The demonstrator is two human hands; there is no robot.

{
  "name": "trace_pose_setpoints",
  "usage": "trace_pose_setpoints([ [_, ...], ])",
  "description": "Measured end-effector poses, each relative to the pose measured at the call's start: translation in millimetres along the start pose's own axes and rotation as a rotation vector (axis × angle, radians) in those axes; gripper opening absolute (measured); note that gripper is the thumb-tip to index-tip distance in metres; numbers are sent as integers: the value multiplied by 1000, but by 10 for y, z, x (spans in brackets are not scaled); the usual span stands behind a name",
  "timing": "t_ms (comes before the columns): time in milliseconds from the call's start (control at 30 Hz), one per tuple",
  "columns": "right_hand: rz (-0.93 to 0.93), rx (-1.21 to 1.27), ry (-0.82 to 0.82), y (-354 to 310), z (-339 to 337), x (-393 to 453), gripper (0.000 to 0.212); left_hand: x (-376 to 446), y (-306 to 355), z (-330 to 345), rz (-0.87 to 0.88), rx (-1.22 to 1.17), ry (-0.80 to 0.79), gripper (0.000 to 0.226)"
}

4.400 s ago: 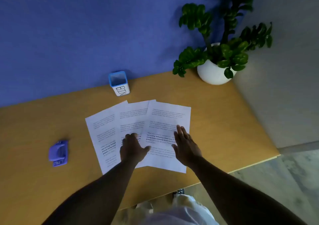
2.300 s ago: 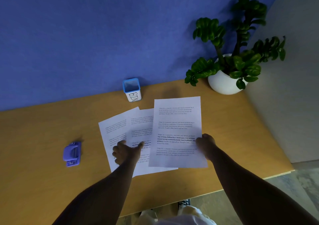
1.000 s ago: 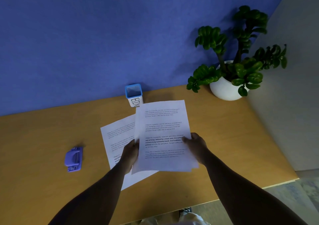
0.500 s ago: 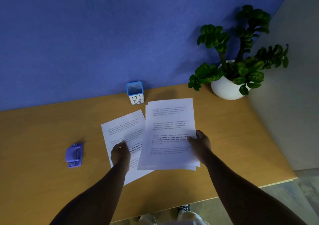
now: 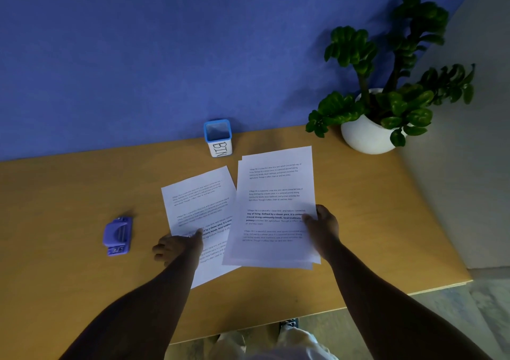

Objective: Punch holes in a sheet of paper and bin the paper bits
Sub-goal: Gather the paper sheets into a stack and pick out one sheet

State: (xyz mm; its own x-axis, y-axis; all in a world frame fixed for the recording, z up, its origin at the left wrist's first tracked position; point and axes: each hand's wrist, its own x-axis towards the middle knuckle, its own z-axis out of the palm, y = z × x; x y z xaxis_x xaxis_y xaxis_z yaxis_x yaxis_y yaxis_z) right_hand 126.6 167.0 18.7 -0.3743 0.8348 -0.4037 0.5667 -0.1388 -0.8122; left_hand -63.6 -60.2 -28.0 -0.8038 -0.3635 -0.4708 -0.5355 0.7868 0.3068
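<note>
A: Purple plastic hole punch point(image 5: 117, 235) sits untouched on wooden worktop point(image 5: 69, 194), left side. Hands?

B: Right hand point(image 5: 321, 223) pinches stacked white printed sheets point(image 5: 276, 208). Left hand point(image 5: 179, 246) fingers relaxed, thumb on the single white sheet point(image 5: 198, 199). Blue-rimmed "BIN" cup point(image 5: 218, 137) by the wall.

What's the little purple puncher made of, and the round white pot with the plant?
The small purple hole punch looks like moulded plastic: even matte colour, rounded edges; any metal parts are too small to tell. The round white plant pot looks like ceramic, smooth with a soft sheen, though plastic is possible.
</note>
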Motion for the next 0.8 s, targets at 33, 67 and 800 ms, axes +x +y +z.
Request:
trace_pose_setpoints([
  [33, 0, -1, 1, 2, 9, -2, 14, 17, -1, -3, 5, 24, -3, 118],
  [67, -1, -2, 0, 2, 17, -6, 14, 35, -5, -4, 8, 42, -5, 121],
  [800, 50, 87, -174, -212, 66, 1, 17, 180, -160, -144, 276, -292, -100, 27],
])
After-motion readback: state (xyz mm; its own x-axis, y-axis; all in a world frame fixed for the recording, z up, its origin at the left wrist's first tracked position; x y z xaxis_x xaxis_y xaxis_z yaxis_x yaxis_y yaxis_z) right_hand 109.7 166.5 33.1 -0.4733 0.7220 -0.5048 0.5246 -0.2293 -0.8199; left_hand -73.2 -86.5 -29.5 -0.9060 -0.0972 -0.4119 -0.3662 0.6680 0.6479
